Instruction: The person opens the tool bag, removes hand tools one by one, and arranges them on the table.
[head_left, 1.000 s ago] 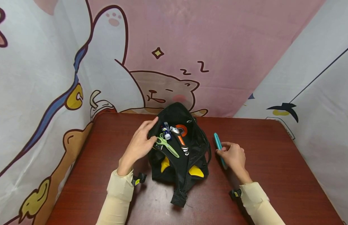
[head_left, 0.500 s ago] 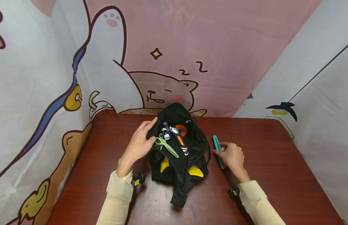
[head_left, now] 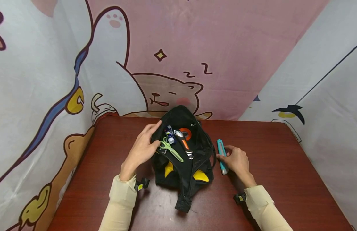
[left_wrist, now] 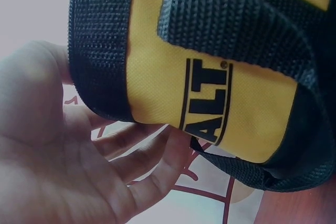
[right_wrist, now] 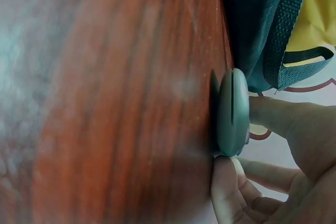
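A black and yellow tool bag (head_left: pixel 182 175) stands at the middle of the table with its top open. My left hand (head_left: pixel 142 146) holds its left rim, thumb at the opening; in the left wrist view, fingers (left_wrist: pixel 142 161) reach behind the bag's yellow side (left_wrist: pixel 241 103). Inside show green scissors (head_left: pixel 171 150), a glue stick (head_left: pixel 169 134), a tool with an orange and black handle and silver ends (head_left: pixel 184 143), and an orange ring-shaped roll (head_left: pixel 186 133). Right of the bag, my right hand (head_left: pixel 237 162) pinches a teal utility knife (head_left: pixel 221 157) by its sides, close over the table.
A black strap (head_left: pixel 183 203) hangs off the bag's near side onto the brown wooden table (head_left: pixel 282 160). Behind the table hangs a cartoon-printed cloth (head_left: pixel 224 57), close to the bag's back.
The knife has shifted slightly left toward the bag and turned, so its broad face now shows. My right hand moved a little left with it. The left hand keeps its place on the rim.
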Demonstrator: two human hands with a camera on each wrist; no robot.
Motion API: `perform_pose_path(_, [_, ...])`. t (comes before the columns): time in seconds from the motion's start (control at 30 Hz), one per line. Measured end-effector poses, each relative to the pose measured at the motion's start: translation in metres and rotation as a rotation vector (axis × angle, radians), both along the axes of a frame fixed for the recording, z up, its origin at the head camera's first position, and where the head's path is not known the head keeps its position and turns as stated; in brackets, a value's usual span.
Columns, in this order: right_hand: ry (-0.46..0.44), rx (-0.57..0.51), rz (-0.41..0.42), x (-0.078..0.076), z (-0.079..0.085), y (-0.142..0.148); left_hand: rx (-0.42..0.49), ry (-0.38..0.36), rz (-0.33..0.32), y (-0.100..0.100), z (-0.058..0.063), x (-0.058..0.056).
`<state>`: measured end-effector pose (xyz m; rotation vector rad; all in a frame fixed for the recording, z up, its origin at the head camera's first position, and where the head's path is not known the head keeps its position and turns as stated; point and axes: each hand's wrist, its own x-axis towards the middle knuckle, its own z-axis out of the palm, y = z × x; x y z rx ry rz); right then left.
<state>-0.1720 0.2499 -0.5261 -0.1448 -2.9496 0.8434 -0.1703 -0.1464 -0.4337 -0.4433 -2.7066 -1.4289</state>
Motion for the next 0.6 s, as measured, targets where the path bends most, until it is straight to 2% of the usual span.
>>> perform_pose_path(0.43, [-0.055,0.039,0.02,0.001,0.007,0.001,0.011,0.005,-0.002,0.0,0.0,0.0])
perform_pose_path(0.6, [-0.039,0.063,0.025,0.0,0.018,0.0,0.011,0.013,0.017,-0.001,0.001,0.0])
